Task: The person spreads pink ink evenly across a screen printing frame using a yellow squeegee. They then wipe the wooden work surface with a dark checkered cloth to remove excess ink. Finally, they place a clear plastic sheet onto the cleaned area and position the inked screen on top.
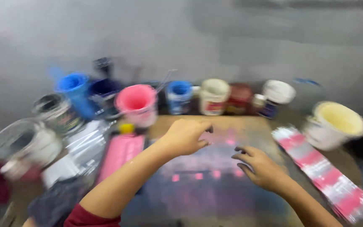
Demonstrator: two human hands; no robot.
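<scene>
The picture is motion-blurred. My left hand (186, 135) hovers over the far edge of a paint-stained work board (215, 185), fingers curled, holding nothing that I can make out. My right hand (261, 167) rests on the board with its fingers spread and pointing left. The board carries pink squares and smears of blue and pink. A pink flat pad (120, 153) lies just left of my left forearm.
Paint pots line the back: a pink cup (137, 103), blue containers (75, 90) (179, 96), a white pot (214, 96), a dark red jar (239, 97), a white tub (278, 93). A pale yellow bucket (337, 124) and a pink-and-white striped strip (328, 174) sit right. Glass jars (26, 145) stand left.
</scene>
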